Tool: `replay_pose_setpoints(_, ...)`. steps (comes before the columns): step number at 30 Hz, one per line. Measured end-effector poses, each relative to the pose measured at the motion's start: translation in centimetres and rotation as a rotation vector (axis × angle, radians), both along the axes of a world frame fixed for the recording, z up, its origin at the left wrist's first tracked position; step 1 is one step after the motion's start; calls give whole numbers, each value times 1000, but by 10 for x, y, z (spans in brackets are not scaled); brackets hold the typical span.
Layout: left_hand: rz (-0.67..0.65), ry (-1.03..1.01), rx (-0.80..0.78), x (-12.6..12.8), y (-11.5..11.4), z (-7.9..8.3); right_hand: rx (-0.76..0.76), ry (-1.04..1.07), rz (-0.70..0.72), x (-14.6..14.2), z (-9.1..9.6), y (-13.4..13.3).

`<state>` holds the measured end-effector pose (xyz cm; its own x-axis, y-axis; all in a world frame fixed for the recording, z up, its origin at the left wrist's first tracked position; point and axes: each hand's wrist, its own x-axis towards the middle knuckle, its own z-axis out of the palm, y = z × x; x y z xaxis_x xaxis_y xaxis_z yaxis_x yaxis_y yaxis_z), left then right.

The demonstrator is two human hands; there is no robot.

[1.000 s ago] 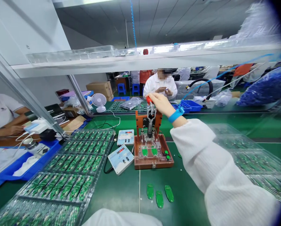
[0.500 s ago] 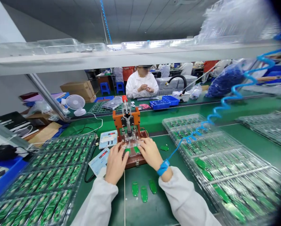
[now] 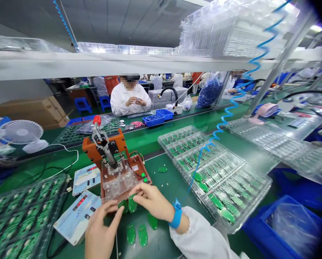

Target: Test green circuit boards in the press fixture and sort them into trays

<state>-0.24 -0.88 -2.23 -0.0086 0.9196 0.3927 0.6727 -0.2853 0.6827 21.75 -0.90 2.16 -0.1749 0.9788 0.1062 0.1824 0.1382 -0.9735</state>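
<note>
- The right hand (image 3: 152, 201) pinches a green board (image 3: 132, 203) upright between thumb and fingertips, just at the front edge of the jig (image 3: 120, 172); the pinch is narrow, so the board could twist out and drop among the loose boards (image 3: 139, 233) lying on the tabletop (image 3: 174, 183) near its front edge, and get mixed with them.
- The left hand (image 3: 103, 230) is half closed, its fingertips touching a second green board (image 3: 122, 205) beside the first. I cannot tell whether it truly grips it. With both boards touching, one could knock the other askew.
- The jig's clear plate (image 3: 117, 181) sits right behind the fingers, and the red-knobbed lever (image 3: 101, 138) leans raised above it; a knuckle could catch the plate or the pins if the hands lift carelessly.
- The blue coiled cord (image 3: 231, 108) runs from the wrist strap (image 3: 176, 217) over the clear tray (image 3: 214, 176) on the right part of the tabletop; a wide sweep of the arm might drag it across the boards seated there.
- The boards look small, flat, elongated with rounded ends, bright green; the held one shows its edge and one face, details too small to read.
- A display unit (image 3: 77, 216) lies to the left of the hands, close enough to be nudged.
</note>
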Motion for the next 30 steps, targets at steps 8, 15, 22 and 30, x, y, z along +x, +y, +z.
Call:
replay_pose_setpoints(8, -477, 77, 181, 25, -26, 0, -121, -66, -69, 40, 8, -56)
replay_pose_setpoints(15, -431, 70, 293, 27, -22, -13, 32, -567, -392, 176, 41, -17)
replay_pose_setpoints(22, -410, 83, 272, 23, -22, -20, -56, -725, -377, 229, 17, 25)
replay_pose_setpoints(30, -421, 81, 280, 25, -22, -20, -68, -818, -279, 234, 13, 41)
